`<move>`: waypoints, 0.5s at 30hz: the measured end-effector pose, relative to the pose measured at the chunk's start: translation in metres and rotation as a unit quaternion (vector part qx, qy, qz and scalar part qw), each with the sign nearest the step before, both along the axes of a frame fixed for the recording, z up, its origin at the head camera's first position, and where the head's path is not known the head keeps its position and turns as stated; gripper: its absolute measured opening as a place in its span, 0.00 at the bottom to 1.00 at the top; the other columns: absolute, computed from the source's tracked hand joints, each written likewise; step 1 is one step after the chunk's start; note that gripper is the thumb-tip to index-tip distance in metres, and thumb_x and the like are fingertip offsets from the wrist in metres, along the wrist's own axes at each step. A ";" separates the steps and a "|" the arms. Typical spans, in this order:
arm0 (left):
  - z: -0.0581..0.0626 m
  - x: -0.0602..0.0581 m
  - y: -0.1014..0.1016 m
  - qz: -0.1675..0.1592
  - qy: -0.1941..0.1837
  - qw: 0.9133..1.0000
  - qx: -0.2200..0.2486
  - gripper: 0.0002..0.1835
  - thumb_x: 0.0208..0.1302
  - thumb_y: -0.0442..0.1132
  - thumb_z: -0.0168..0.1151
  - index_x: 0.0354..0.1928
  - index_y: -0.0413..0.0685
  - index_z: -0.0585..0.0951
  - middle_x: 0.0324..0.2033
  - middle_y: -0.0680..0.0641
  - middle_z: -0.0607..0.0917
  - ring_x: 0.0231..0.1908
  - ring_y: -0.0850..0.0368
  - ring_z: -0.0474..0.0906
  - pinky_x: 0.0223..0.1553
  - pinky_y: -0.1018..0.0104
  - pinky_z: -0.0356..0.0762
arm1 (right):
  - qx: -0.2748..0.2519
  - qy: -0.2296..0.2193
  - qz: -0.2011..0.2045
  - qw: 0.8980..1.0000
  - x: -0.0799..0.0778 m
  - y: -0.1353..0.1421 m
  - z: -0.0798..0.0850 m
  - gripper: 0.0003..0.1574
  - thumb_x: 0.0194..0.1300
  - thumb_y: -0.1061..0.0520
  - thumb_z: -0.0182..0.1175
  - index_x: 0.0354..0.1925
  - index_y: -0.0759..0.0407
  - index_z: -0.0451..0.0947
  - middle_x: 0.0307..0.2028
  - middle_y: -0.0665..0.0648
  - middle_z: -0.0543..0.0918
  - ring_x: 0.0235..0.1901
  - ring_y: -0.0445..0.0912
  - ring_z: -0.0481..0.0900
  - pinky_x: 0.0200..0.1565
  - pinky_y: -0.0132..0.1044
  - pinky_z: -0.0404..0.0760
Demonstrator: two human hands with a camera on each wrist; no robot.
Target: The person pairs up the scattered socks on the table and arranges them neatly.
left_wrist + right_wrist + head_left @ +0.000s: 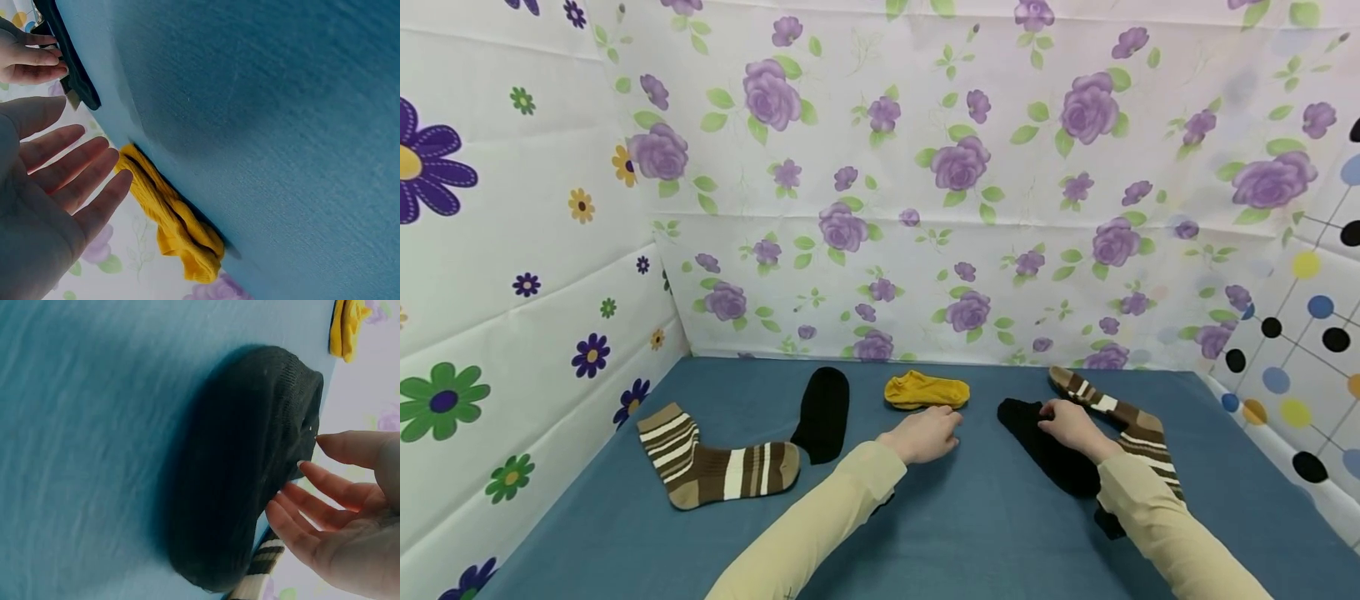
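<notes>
My right hand (1078, 431) is over a black sock (1052, 454) that lies slantwise on the blue cloth. In the right wrist view its thumb and fingertips reach the edge of this black sock (231, 469), with a gap between thumb and forefinger. Palm down, my left hand (925, 435) hovers just in front of a yellow sock (927, 391). The left wrist view shows its fingers (81, 164) loosely spread, holding nothing, near the yellow sock (172, 212). Behind my right hand lies a brown-and-white striped sock (1138, 421), partly hidden by the sleeve.
On the left lie another brown-and-white striped sock (722, 473) and another black sock (825, 412), close together. Blue cloth (985, 533) covers the table. Flowered sheets (910, 275) hang behind and at the left; a dotted sheet (1300, 375) hangs at the right.
</notes>
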State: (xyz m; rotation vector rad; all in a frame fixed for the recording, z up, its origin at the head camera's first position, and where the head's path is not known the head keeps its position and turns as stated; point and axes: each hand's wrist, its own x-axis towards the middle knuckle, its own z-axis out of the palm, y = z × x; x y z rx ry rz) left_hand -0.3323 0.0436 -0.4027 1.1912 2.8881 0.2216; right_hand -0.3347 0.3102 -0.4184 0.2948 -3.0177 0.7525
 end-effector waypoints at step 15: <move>-0.005 -0.003 0.017 0.037 0.014 0.999 0.022 0.14 0.66 0.41 0.54 0.50 0.45 0.76 0.42 0.49 0.75 0.41 0.59 0.73 0.37 0.70 0.72 | -0.040 -0.006 0.080 0.996 0.004 -0.017 0.001 0.10 0.62 0.63 0.56 0.42 0.67 0.76 0.38 0.58 0.77 0.38 0.52 0.76 0.36 0.44 0.75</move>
